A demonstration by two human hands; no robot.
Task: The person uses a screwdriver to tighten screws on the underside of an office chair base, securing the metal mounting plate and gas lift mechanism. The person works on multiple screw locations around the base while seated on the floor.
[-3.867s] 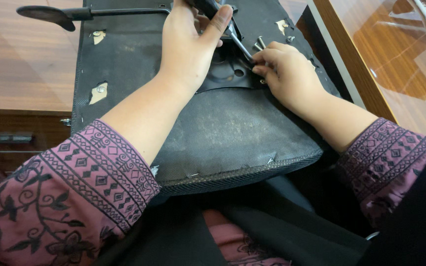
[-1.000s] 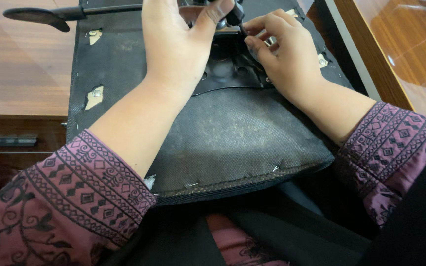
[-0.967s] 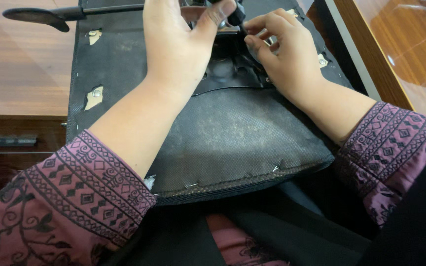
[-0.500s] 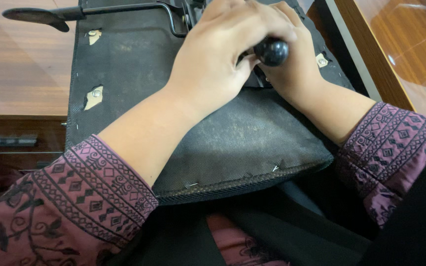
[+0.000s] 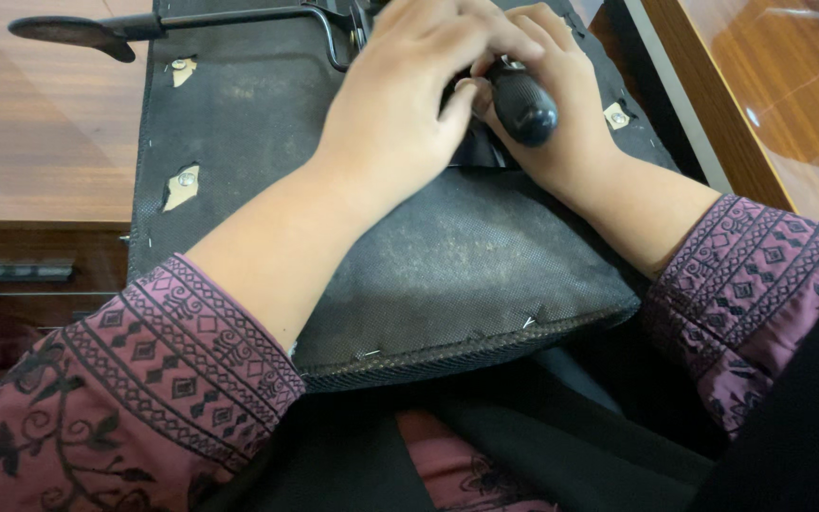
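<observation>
An upturned black chair seat (image 5: 466, 265) lies across my lap, its dusty fabric underside facing up. My right hand (image 5: 575, 133) is wrapped around a screwdriver (image 5: 525, 102) with a rounded black handle, held against the metal mechanism at the seat's far middle. My left hand (image 5: 409, 104) reaches across from the left and covers that mechanism. Its thumb presses the handle and its fingers curl over the tool's front end, which is hidden beneath them.
A black lever with a paddle end (image 5: 73, 28) sticks out to the far left. Tan patches with screw holes (image 5: 180, 185) dot the seat's underside. A wooden desk (image 5: 40, 133) stands at the left, and a glossy wooden surface (image 5: 779, 85) at the right.
My left hand has slid right from the mechanism onto my right hand's tool. The screwdriver's black handle has come into view and now points toward me.
</observation>
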